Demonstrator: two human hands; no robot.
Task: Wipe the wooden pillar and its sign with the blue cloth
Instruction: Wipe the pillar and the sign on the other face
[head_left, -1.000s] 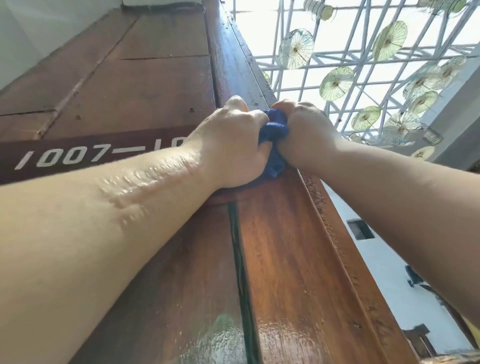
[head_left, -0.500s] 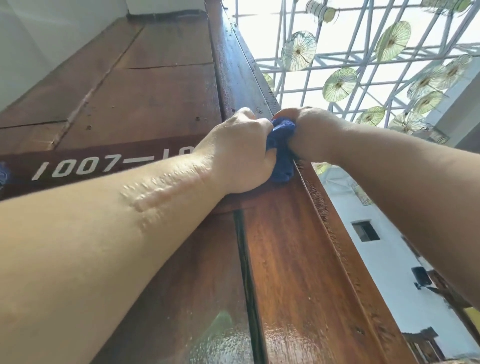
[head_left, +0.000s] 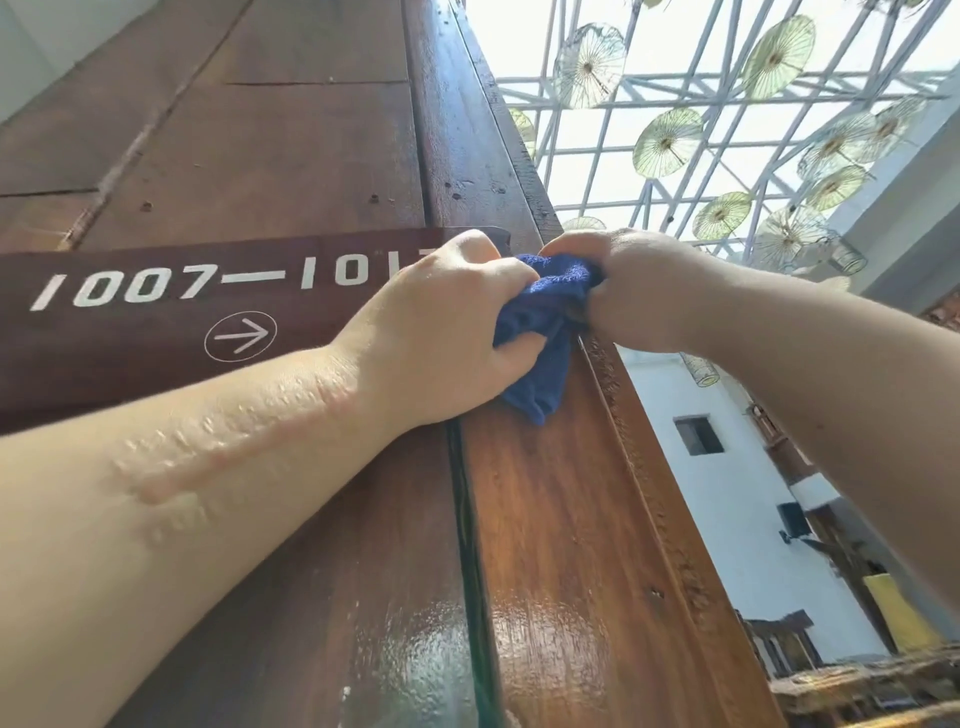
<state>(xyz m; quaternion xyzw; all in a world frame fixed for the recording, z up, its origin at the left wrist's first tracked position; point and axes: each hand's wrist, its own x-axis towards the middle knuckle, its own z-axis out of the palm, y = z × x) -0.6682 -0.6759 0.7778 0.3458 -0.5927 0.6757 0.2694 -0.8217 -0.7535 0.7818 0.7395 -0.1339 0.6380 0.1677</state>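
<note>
A tall glossy wooden pillar (head_left: 561, 519) rises through the middle of the head view. A dark brown sign (head_left: 156, 322) with white numbers "1007—101" and a circled arrow is fixed to its left face. A bunched blue cloth (head_left: 545, 332) presses against the pillar's front face beside the sign's right end. My left hand (head_left: 441, 332) grips the cloth from the left and covers the sign's last digit. My right hand (head_left: 639, 291) holds the cloth's upper right part at the pillar's carved right edge.
Wooden wall panels (head_left: 234, 156) run up behind the sign. To the right, a white lattice roof (head_left: 727, 104) carries several green paper umbrellas. A white wall with a small window (head_left: 698, 435) and dark wooden furniture (head_left: 779, 644) lie lower right.
The view has tilted down, so the sign's arrow now shows. Both hands and the cloth have slid slightly down the pillar, and more cloth hangs below my left hand.
</note>
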